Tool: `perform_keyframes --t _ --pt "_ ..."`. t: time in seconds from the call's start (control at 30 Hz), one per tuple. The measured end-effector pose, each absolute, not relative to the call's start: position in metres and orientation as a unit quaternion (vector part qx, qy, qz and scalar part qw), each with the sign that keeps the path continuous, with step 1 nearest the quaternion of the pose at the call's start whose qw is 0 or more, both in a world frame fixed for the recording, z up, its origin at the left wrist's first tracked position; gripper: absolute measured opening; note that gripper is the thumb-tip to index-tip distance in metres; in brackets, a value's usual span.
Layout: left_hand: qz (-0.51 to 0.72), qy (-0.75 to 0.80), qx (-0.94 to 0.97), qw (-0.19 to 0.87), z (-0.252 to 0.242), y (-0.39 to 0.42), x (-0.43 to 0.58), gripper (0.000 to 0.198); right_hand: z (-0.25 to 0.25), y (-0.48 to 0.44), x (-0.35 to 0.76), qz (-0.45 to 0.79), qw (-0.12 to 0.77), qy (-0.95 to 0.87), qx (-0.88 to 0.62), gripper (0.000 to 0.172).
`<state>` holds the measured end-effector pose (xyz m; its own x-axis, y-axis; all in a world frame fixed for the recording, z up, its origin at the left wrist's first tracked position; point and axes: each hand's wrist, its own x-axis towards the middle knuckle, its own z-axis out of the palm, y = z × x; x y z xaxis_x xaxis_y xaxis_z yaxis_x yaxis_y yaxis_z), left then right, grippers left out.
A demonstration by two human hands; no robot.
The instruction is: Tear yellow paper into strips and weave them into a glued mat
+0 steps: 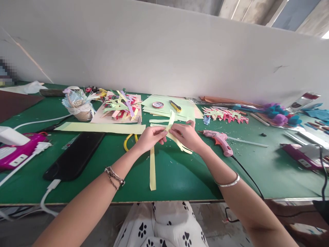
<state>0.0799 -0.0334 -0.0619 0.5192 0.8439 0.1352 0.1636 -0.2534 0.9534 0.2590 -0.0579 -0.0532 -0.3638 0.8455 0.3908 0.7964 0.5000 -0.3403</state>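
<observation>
Pale yellow-green paper strips (171, 117) are crossing between the two hands above the near middle of the green table (185, 185). The left hand (152, 137) is pinching their left edge, fingers narrow; the right hand (187, 136) is gripping them between thumb and bent fingers. Lining up or shaping the strips seems to be the step in hand; the next move is probably calling for a steady pinch. Markings on the far red-rimmed disc (157, 105) are showing too small for reading.
</observation>
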Motion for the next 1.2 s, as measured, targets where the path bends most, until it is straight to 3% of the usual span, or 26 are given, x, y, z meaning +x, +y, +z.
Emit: perform_keyframes --t 0.2,0.4,0.5,0.7,0.9,1.2 --pt "0.363 0.353 0.736 0.449 -0.060 -0.035 0.079 0.031 -0.050 -0.061 0.254 0.093 0.305 -0.799 -0.509 0.030" --pt "0.345 0.359 0.745 0.444 -0.057 -0.037 0.079 0.034 -0.049 -0.061 0.248 0.352 0.411 -0.675 -0.502 0.035" --pt "0.343 0.364 0.738 0.453 -0.058 -0.037 0.079 0.033 -0.052 -0.060 0.245 0.421 0.455 -0.622 -0.479 0.033" --pt "0.340 0.362 0.739 0.456 -0.060 -0.036 0.078 0.035 -0.055 -0.059 0.242 0.457 0.496 -0.566 -0.474 0.032" --pt "0.392 0.356 0.799 0.283 -0.060 -0.036 0.080 0.037 -0.059 -0.059 0.241 0.452 0.494 -0.576 -0.470 0.027" --pt "0.384 0.347 0.793 0.322 -0.059 -0.037 0.082 0.032 -0.057 -0.063 0.238 0.480 0.512 -0.544 -0.460 0.027"
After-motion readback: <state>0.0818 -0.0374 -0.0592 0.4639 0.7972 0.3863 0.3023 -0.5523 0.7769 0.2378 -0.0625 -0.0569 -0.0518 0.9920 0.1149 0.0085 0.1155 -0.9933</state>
